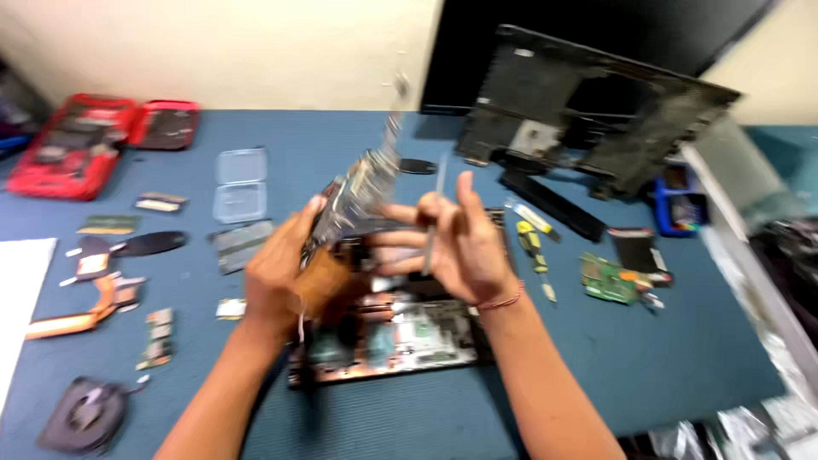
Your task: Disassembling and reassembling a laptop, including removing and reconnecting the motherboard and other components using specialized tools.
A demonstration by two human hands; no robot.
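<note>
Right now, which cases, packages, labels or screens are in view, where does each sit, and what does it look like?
Red tool case: far left of the blue mat, lying open, rectangular.
Clear plastic box: left of the hands, open, two square halves.
Blue small bin: far right, beside the black laptop shell.
White patch, perhaps a label: on that shell, too blurred to tell.
No lit screen is in view.

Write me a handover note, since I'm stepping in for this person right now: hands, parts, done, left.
Left hand grips a lifted circuit board, tilted up over the opened laptop base. Right hand holds a thin tool beside the board. Done: fan, copper heat pipe, small green board and black cover lie apart on the blue mat. Left: board not set down. Picture is blurred.
</note>
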